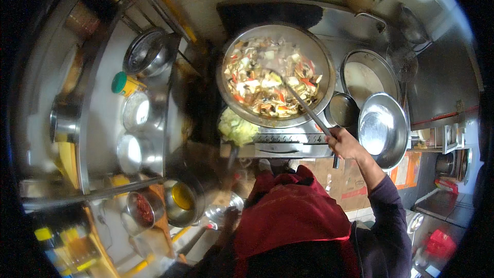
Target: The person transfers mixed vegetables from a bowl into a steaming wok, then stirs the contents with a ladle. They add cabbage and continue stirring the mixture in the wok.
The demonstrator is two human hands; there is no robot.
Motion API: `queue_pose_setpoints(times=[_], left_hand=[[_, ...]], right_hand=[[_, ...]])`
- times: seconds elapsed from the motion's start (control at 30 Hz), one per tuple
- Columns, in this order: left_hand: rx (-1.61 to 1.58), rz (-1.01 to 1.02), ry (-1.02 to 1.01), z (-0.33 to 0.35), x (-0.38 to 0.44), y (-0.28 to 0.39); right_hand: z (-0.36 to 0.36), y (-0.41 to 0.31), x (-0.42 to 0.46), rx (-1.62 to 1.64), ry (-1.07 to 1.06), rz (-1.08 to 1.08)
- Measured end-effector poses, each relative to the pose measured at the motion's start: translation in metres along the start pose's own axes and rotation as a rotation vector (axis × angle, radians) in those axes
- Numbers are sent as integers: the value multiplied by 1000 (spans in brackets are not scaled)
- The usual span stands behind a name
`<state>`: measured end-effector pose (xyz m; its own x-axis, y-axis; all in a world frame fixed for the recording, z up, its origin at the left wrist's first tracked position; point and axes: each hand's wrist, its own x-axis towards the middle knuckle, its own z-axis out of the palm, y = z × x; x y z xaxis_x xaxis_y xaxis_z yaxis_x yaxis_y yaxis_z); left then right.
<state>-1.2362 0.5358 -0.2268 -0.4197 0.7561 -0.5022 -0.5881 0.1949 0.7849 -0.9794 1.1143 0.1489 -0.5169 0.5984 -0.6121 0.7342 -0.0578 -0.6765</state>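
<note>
My right hand (341,143) grips the long metal handle of a ladle or spatula (303,102). The tool's far end lies in a large steel basin (329,81) of mixed chopped vegetables (270,81), with white, red and dark pieces. Haze hangs over the food. Pale green chopped vegetables (237,126) are heaped at the basin's near left, above a blurred dark handle (233,156). My left hand (231,218) is low at my left side, dark and blurred, near a clear shiny object (218,213); whether it holds that cannot be told.
At right stand an empty steel bowl (401,135), a dark pot (342,110) and a pan of whitish liquid (361,77). The left shelf bears steel bowls (135,152) and a green-lidded jar (125,85). Below it are a pot of yellow liquid (182,197) and a bowl of reddish food (142,208).
</note>
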Motion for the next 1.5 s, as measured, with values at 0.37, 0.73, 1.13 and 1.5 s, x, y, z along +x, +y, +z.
queue_pose_setpoints(times=[0.37,0.73,1.13,1.5], left_hand=[[1650,519,-235,43,52,69],[-260,-370,291,-16,9,-33],[-177,-296,209,-17,32,-49],[1017,298,-74,22,14,16]], right_hand=[[-21,25,-70,-188,490,-268],[3,16,80,597,97,46],[2,-10,-57,-44,-10,-4],[-9,39,-52,-239,524,-345]])
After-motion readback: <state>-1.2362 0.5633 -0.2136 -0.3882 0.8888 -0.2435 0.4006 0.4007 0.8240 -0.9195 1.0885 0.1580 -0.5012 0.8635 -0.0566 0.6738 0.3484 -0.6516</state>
